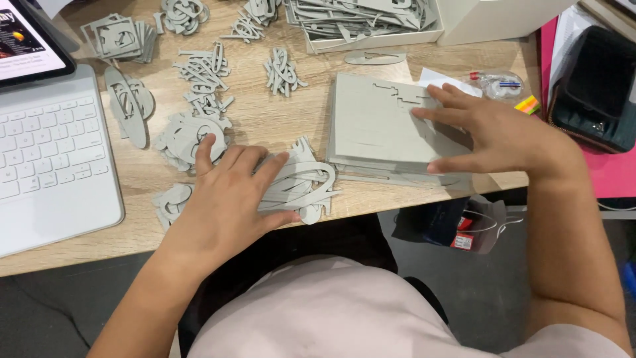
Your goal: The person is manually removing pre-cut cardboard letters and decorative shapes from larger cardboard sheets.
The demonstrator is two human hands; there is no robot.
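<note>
Hands (225, 192) flat on grey cutouts (301, 182)

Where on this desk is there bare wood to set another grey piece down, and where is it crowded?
Bare wood lies between the keyboard and the left hand, and in a strip between the small cutout pile and the flat sheet stack under the right hand. The back edge, near the box of sheets, is crowded.

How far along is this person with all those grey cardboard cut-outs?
Looks done: many loose grey pieces already lie sorted in piles across the desk. In hand: the left hand rests on a pile of curved pieces, the right hand presses a stack of grey sheets. Left: that stack, seemingly, plus the box of sheets.
</note>
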